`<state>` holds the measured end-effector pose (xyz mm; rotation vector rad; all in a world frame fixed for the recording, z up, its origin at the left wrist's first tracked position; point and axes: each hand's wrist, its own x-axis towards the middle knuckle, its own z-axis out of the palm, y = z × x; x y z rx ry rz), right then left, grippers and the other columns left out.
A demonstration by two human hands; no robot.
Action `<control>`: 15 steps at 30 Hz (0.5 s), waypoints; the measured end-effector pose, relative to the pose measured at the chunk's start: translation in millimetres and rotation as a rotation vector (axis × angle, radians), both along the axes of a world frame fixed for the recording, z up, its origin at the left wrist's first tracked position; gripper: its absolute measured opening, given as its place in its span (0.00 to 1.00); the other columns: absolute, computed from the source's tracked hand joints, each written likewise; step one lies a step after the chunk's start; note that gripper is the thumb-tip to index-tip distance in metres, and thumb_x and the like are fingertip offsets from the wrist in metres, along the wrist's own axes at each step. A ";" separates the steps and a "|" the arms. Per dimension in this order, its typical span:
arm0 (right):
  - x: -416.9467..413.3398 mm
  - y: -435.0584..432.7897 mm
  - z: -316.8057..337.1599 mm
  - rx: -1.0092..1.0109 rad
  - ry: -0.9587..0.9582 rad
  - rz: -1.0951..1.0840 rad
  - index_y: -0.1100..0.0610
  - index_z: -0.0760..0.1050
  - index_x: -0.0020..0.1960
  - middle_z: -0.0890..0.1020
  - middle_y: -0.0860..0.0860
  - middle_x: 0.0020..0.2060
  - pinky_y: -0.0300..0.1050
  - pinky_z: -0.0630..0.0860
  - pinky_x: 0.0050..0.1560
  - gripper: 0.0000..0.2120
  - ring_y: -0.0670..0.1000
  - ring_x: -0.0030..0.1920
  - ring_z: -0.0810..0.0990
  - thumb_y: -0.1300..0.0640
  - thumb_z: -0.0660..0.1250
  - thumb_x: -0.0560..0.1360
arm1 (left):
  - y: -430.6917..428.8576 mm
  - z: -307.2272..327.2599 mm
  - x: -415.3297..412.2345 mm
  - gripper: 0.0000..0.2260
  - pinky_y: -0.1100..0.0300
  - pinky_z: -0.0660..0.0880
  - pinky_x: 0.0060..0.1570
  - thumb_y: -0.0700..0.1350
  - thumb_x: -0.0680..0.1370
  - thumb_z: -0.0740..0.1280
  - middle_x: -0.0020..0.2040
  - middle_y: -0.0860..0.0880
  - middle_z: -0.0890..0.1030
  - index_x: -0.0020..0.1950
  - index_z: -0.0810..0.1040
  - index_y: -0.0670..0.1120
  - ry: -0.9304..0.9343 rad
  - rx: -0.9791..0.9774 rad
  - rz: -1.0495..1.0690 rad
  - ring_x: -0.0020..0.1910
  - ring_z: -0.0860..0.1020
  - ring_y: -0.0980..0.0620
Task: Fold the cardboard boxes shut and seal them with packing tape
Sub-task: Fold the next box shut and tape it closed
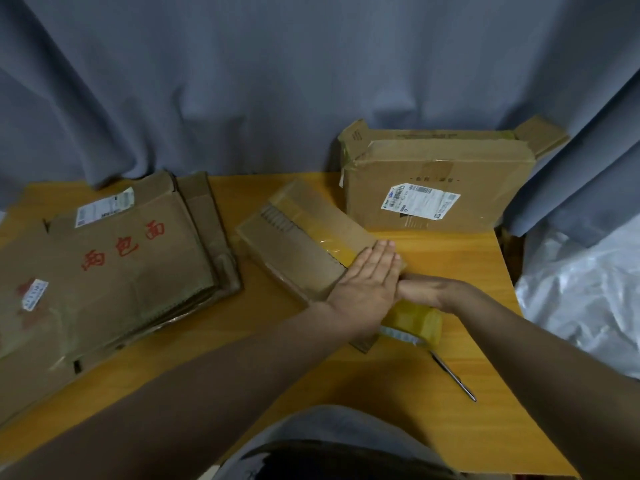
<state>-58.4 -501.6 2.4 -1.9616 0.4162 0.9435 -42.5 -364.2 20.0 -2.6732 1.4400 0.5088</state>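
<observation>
Three lots of cardboard on one wooden table (433, 427), head view. Item 1: small box (304, 237), closed, lying askew at table centre, with a strip of yellowish packing tape (332, 245) along its top seam running from 10 o'clock to 4 o'clock. On the box's near end the left hand (367, 285) lies flat, palm down, its fingers (381, 254) straight and together, tips toward 12 o'clock, covering the tape's near end. From 3 o'clock the right hand (429, 292) reaches in just beside the box's near corner. Its fingers are hidden under the left palm, so whether they grip anything cannot be told. Item 2: tape roll (415, 320), yellowish, on the table at 6 o'clock of the right hand, partly hidden by that wrist, close against the box's near corner. Item 3: slim metal tool (453, 375), type unclear, flat on the table at 5 o'clock of the roll. Item 4: flattened cartons (121, 271), stacked, with red characters and white labels on top, at 9 o'clock of the small box and apart from it. Item 5: larger box (440, 174), end flaps raised, a white shipping label (422, 200) on its front face, at 1 o'clock by the table's far edge. Surround: grey curtain (242, 81) behind; white plastic sheet (581, 306) off the table at 3 o'clock.
</observation>
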 end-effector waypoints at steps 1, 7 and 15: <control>-2.9 0.7 -0.7 0.012 -0.003 -0.017 0.57 0.67 0.71 0.72 0.50 0.64 0.43 0.67 0.63 0.25 0.50 0.63 0.69 0.61 0.65 0.74 | 3.8 -1.2 4.8 0.35 0.56 0.30 0.70 0.38 0.77 0.56 0.76 0.40 0.34 0.77 0.37 0.39 0.008 -0.008 -0.044 0.75 0.33 0.45; -8.3 38.0 -2.5 0.205 -0.028 -0.304 0.54 0.77 0.57 0.82 0.50 0.51 0.46 0.74 0.54 0.17 0.53 0.55 0.79 0.51 0.73 0.70 | 44.6 10.1 62.9 0.34 0.54 0.36 0.73 0.38 0.80 0.58 0.77 0.44 0.34 0.78 0.40 0.50 0.051 0.036 -0.113 0.76 0.34 0.47; -19.6 99.6 -12.8 0.269 -0.057 -0.571 0.60 0.67 0.68 0.74 0.53 0.58 0.46 0.70 0.56 0.25 0.54 0.59 0.72 0.53 0.69 0.75 | 83.7 -2.1 69.3 0.37 0.57 0.39 0.74 0.55 0.80 0.59 0.78 0.45 0.38 0.77 0.37 0.43 0.027 -0.042 0.212 0.77 0.39 0.49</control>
